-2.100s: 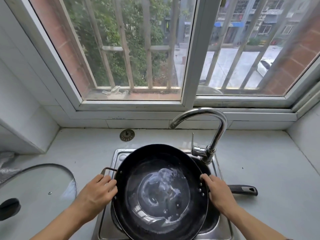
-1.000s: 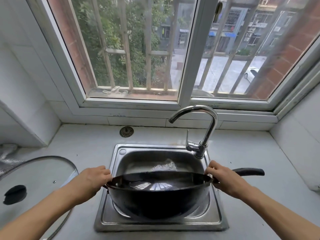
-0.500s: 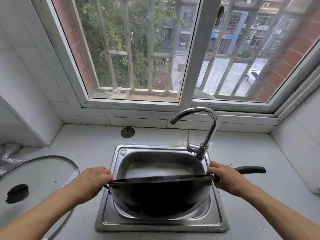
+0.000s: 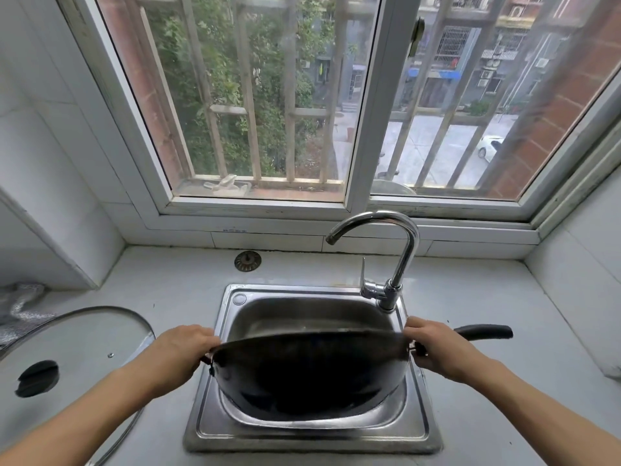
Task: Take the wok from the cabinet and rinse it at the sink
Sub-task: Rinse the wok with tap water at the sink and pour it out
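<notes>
From the head view we hold the wok (image 4: 309, 371) tipped over the sink (image 4: 312, 435), left hand (image 4: 181, 351) gripping its small handle, right hand (image 4: 437, 348) its long one; wet fingers could slip, dropping it.

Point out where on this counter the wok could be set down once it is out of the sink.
Bare counter lies right of the sink, between faucet and right wall, and behind the sink around the drain strainer. The left is crowded: the glass lid fills it. Both hands hold the wok.
</notes>
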